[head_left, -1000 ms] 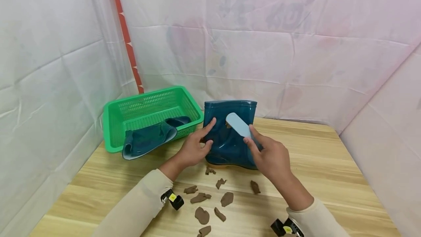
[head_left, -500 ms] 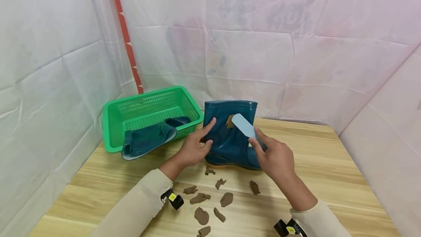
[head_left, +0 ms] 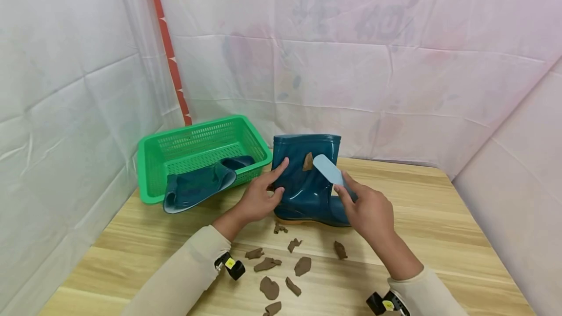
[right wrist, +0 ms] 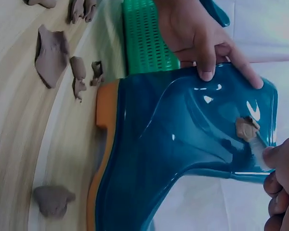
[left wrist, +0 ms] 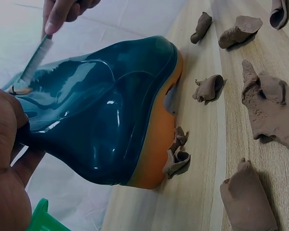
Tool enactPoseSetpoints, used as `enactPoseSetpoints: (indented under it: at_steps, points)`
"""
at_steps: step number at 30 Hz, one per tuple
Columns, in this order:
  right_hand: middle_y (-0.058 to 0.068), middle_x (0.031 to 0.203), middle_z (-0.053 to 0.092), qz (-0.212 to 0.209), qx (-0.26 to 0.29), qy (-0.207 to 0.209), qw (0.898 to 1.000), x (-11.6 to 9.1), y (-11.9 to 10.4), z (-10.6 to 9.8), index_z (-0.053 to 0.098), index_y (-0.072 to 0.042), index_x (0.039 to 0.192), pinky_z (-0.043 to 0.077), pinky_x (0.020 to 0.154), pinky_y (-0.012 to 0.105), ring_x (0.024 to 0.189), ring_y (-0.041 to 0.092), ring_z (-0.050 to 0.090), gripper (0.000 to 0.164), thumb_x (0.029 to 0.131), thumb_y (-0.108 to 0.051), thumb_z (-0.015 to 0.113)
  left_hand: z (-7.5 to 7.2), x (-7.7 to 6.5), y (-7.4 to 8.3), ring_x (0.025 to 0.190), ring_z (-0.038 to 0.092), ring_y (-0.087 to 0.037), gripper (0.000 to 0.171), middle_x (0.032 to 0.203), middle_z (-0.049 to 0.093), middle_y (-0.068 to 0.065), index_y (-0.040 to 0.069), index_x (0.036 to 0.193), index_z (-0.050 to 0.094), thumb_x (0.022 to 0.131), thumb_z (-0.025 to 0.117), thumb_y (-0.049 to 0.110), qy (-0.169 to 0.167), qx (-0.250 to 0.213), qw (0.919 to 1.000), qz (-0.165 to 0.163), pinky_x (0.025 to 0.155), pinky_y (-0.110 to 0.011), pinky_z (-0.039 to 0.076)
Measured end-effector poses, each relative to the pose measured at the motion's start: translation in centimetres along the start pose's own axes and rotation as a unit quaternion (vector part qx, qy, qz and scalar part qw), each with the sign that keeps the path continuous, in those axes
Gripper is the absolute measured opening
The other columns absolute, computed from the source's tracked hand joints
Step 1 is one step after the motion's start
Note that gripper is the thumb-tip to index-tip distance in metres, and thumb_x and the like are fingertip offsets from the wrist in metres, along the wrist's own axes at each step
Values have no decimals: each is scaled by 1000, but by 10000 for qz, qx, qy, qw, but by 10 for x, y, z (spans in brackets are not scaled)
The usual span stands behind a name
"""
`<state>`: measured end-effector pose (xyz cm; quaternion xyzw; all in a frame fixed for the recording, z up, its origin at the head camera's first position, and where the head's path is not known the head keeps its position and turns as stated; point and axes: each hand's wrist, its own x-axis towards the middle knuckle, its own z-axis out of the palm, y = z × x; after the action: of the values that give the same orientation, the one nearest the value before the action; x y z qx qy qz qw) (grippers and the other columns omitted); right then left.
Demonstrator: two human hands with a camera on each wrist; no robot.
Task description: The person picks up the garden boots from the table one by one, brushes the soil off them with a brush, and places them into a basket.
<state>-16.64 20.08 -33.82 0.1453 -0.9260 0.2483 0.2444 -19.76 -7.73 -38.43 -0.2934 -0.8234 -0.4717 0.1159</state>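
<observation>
A glossy dark-teal rain boot (head_left: 298, 199) with an orange sole stands upright on the wooden table in the head view. My left hand (head_left: 259, 196) grips the back of its shaft, thumb and index finger along the near side, other fingers behind the edge. In my right hand (head_left: 371, 211), thumb and fingers pinch a light-blue brush (head_left: 328, 168); pale bristles (left wrist: 38, 55) show in the left wrist view. The brush tip is right by a brown clay-like patch (head_left: 308, 162) stuck on the shaft. In the right wrist view this patch (right wrist: 246, 129) has a raised, curled edge.
Several brown clay-like flakes (head_left: 303, 266) lie on the table (head_left: 421, 218) in front of the boot. At the back left, a green plastic basket (head_left: 147, 172) holds a second teal boot (head_left: 199, 187), leaning over its front rim. White sheeting (head_left: 333, 77) encloses the table.
The brush in my right hand has shifted right and slightly down across the shaft, uncovering the brown patch. My left hand keeps its grip; the flakes on the table have stayed put.
</observation>
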Motion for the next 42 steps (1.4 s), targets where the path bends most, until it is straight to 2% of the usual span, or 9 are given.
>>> enactPoseSetpoints:
  at_steps: [7, 13, 17, 21, 25, 30, 34, 38, 42]
  points:
    - [1, 58, 55, -767, 179, 239, 9966, 3, -18, 4, 65, -11, 139, 24, 39, 28, 44, 6, 29, 49, 94, -24, 78, -2, 0, -1, 134, 51, -28, 73, 161, 38, -8, 22, 164, 27, 102, 61, 2, 26, -60, 10000, 16, 91, -47, 54]
    - [-1, 54, 50, -211, 51, -230, 9995, 0, -9, 3, 64, -12, 141, 26, 39, 31, 41, 10, 32, 48, 97, -29, 74, -2, -1, 0, 133, 52, -28, 74, 161, 38, -7, 24, 164, 27, 102, 62, 3, -13, -19, 10000, 8, 90, -46, 55]
    - [-5, 50, 44, 54, 57, -135, 9999, -1, -1, -2, 64, -8, 140, 24, 38, 31, 39, 13, 31, 48, 97, -27, 74, -2, 0, 1, 132, 53, -27, 73, 162, 36, -6, 24, 164, 27, 103, 61, 4, -31, 39, 10000, 20, 90, -44, 55]
    - [-5, 51, 44, -317, 166, 208, 9991, 0, -8, 0, 65, -8, 138, 23, 38, 30, 40, 9, 27, 48, 94, -24, 77, -4, 0, 2, 135, 50, -29, 72, 161, 38, -8, 21, 164, 28, 102, 61, 3, -16, -5, 10000, 24, 92, -46, 55]
    - [-6, 52, 42, -648, 137, 92, 9978, 0, -14, 3, 64, -11, 140, 23, 39, 29, 42, 7, 26, 49, 95, -26, 77, -2, -1, 2, 136, 49, -30, 72, 159, 40, -8, 20, 163, 30, 101, 62, 1, 24, 4, 10000, 34, 91, -46, 55]
    - [-5, 50, 41, -173, -23, -153, 9997, 0, -6, 2, 64, -11, 140, 24, 39, 30, 41, 10, 30, 47, 97, -28, 74, -2, -1, 3, 138, 47, -30, 72, 160, 39, -9, 21, 163, 31, 101, 62, 2, 20, 71, 10000, 50, 90, -44, 55]
    - [-6, 48, 39, 53, -10, 45, 10000, -3, 0, -1, 65, -9, 139, 22, 38, 31, 39, 13, 28, 47, 96, -26, 75, -1, -1, 3, 140, 46, -28, 72, 162, 36, -6, 23, 163, 29, 102, 61, 2, -31, -18, 10000, -9, 91, -45, 55]
    - [-5, 51, 44, -421, 139, 308, 9985, -4, -7, 0, 66, -9, 138, 22, 38, 29, 41, 8, 27, 48, 94, -23, 78, -2, -2, 3, 141, 44, -27, 72, 162, 36, -3, 24, 164, 29, 102, 60, 2, -29, -60, 9999, -89, 92, -47, 54]
    - [-2, 54, 48, -719, 53, 154, 9973, -4, -13, 3, 66, -11, 139, 23, 39, 29, 44, 6, 29, 48, 94, -26, 77, -1, -2, 2, 138, 47, -28, 72, 161, 38, -4, 23, 163, 30, 102, 62, 2, 11, 30, 10000, -48, 90, -46, 55]
